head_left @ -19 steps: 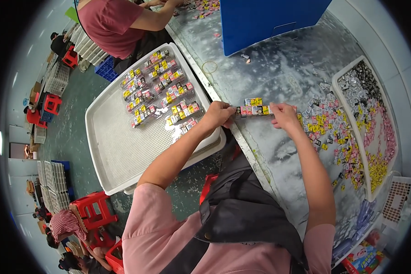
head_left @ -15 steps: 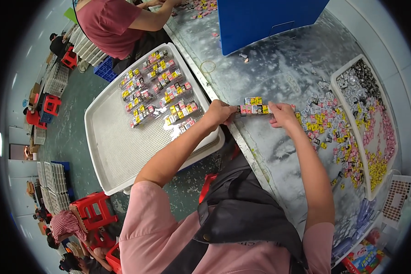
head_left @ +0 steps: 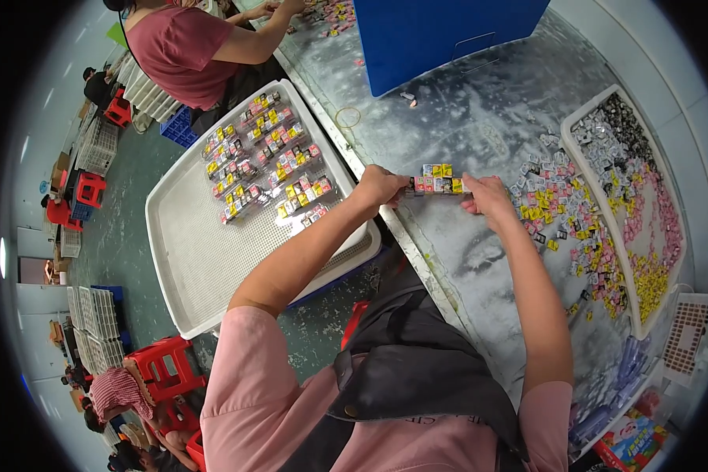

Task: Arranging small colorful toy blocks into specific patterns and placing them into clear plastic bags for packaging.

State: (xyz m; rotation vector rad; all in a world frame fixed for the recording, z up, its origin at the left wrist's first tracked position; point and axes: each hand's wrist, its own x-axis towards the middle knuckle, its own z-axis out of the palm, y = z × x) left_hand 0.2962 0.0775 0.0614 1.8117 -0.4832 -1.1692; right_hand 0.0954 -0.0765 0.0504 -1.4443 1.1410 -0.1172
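Between my two hands, over the table (head_left: 480,256), is a short row of small coloured blocks (head_left: 439,185) in yellow, pink, white and black. A shorter second row of blocks sits against its far side. My left hand (head_left: 383,187) is closed on the left end of the row, by the table's edge. At the other end, the bent fingers of my right hand (head_left: 489,197) grip the row. Loose small blocks (head_left: 554,197) in the same colours spread over the table to the right of my right hand.
A white perforated tray (head_left: 204,256) at left holds several clusters of blocks (head_left: 295,161). A white-rimmed tray (head_left: 625,287) of sorted pieces lies at right. A blue panel (head_left: 440,47) stands at the back, near a rubber band (head_left: 348,118). A co-worker (head_left: 177,51) sits far left.
The whole view has shifted slightly. Both hands still hold the row of blocks, at nearly the same place over the table.
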